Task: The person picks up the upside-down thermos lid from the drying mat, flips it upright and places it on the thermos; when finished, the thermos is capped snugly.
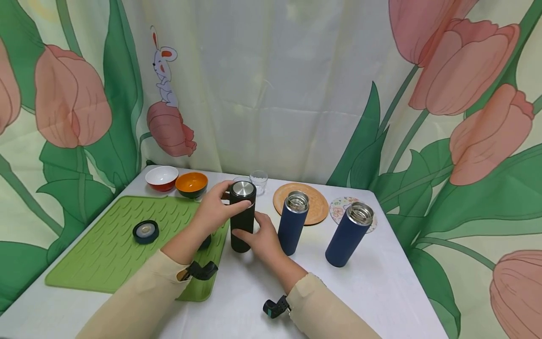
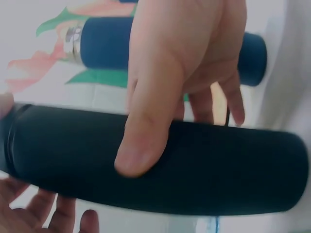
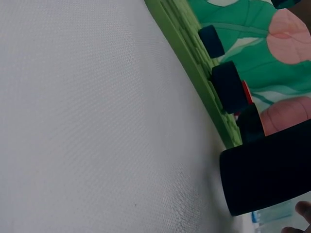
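A: Hand status?

B: Left hand [image 1: 216, 209] is gripping the top of the black flask [image 1: 243, 221], fingers [image 1: 238, 206] curling round just under the steel cap [image 1: 243, 188]. Right hand [image 1: 262, 238] is wrapping the lower body, fingers [image 1: 241, 233] curling round it from the right. The left wrist view is showing a thumb pressing on the black wall [image 2: 160, 165].

A: Flask location?

B: Standing upright on the white tabletop [image 1: 381, 292], between both sets of fingers, just beside the right edge of the green mat [image 1: 106, 254]. The right wrist view is showing its base [image 3: 262, 179] next to the mat edge [image 3: 194, 68].

A: Nearby?

B: Two open blue flasks: one [image 1: 293, 222] just right of the right fingers, the other [image 1: 349, 234] further right, apart. Behind them a wooden coaster [image 1: 315, 207] and a patterned one [image 1: 338, 209]. A dark lid [image 1: 146, 231] is lying on the mat, well left of the left fingers. Behind the left fingers: a white bowl [image 1: 162, 178], an orange bowl [image 1: 191, 184], and a small glass [image 1: 259, 181].
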### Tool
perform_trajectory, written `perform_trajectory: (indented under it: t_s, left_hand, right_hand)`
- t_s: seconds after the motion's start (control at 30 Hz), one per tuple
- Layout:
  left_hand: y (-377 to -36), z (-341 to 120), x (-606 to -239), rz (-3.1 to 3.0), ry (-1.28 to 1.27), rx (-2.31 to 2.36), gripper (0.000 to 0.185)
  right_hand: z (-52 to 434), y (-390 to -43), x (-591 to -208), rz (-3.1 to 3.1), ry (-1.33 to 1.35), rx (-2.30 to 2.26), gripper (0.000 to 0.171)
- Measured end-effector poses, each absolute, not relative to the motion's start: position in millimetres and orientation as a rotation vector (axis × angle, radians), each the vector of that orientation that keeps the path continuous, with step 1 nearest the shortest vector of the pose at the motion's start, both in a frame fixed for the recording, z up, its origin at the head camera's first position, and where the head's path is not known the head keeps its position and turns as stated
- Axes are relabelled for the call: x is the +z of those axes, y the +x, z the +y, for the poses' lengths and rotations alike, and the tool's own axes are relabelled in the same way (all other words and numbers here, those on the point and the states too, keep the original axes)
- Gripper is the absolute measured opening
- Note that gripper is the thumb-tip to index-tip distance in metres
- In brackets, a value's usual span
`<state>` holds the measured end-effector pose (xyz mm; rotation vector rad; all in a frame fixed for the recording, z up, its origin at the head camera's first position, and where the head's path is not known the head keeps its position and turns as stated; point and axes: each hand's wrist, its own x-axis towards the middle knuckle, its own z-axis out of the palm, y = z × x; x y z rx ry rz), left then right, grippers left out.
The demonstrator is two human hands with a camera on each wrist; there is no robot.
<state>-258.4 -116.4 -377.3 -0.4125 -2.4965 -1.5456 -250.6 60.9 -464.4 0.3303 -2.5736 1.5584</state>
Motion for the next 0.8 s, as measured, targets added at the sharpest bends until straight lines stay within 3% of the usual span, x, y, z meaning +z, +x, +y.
perform_trajectory:
  t_s: [0.43, 0.8]
  left_hand:
    - [-274.0, -132.2, -363.5, -2.663, -0.599, -1.458, 0.058]
    - [-258.4, -108.2, -383.5, -2.436, -0.332, -1.552, 0.063]
  right_hand:
    - [61.1, -250.6, -464.8, -2.567, 0.338, 1.567, 0.058]
    - [61.7, -250.1, -464.1, -2.552, 0.341, 1.584, 0.055]
